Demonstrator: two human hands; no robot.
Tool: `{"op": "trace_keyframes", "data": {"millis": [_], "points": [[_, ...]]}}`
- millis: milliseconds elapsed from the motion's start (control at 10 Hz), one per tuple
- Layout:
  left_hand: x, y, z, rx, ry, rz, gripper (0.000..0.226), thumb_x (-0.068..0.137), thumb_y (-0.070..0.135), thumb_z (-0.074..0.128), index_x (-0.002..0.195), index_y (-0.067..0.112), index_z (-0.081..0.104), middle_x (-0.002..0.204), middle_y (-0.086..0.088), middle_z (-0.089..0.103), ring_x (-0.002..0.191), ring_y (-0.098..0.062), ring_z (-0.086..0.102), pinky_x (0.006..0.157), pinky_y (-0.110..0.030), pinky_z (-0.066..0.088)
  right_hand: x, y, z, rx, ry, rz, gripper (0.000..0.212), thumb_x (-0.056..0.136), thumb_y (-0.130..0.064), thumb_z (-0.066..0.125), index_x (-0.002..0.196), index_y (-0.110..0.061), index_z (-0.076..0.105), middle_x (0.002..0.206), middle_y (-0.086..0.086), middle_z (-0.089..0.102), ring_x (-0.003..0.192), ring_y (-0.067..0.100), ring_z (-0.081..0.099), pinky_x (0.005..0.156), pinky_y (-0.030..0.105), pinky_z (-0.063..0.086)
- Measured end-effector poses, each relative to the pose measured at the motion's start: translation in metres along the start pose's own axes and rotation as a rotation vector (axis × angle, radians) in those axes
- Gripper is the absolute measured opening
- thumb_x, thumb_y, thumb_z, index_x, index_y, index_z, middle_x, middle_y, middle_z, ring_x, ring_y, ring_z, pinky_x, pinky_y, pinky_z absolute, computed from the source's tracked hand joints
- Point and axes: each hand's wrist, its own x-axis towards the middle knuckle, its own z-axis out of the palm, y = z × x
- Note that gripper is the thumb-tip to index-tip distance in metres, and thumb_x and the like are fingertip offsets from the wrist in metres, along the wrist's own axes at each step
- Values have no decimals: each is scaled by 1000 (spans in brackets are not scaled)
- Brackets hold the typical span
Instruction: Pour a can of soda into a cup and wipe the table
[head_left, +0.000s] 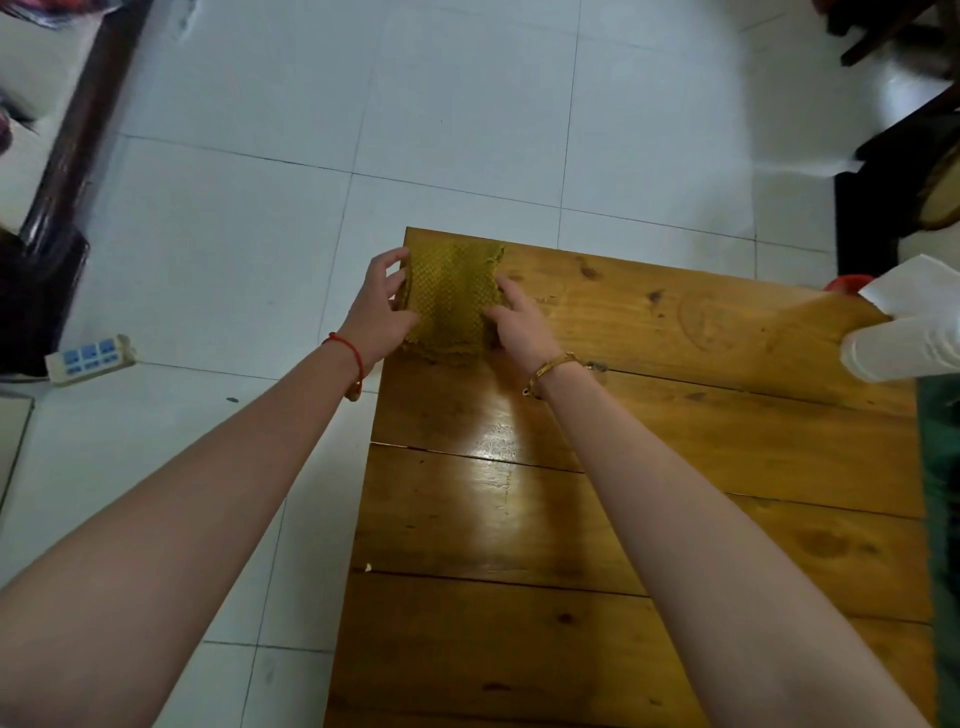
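Head view looks down on a glossy plank table (649, 467) of knotty yellow-brown wood. At its far left corner lies a folded olive-green cloth (453, 304) with a waffle weave. The left hand (382, 306) touches the cloth's left edge with loosely spread fingers, and the right hand (514, 325) touches its right edge the same way; neither clenches it. A white paper cup (898, 351) lies tipped at the table's right edge, blurred. No writing is legible. A power strip (88, 358) rests on the white tiled floor (467, 114).
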Motion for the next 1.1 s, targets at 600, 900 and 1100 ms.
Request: {"op": "trace_keyframes", "data": {"millis": [600,900,1100], "points": [[-27,-2,1,346,78,-31,41,97,1,53,138,7,54,149,-13,45,130,-33,51,107,-42,46,-30,17,0,-314,232,-52,42,96,-10,53,137,-7,44,92,-3,59,83,15,60,75,34,55],[-82,-3,6,640,68,68,49,95,5,53,144,7,46,152,-12,39,138,-30,39,114,-41,35,-81,32,-33,-852,207,-168,45,100,-30,44,142,-12,43,142,10,49,132,29,40,109,44,38],[-138,27,9,820,70,237,54,95,17,54,147,10,41,156,-9,34,142,-27,33,116,-43,32,-143,27,-70,-985,245,-262,53,101,-37,42,149,-15,36,149,9,44,145,29,27,117,44,27]]}}
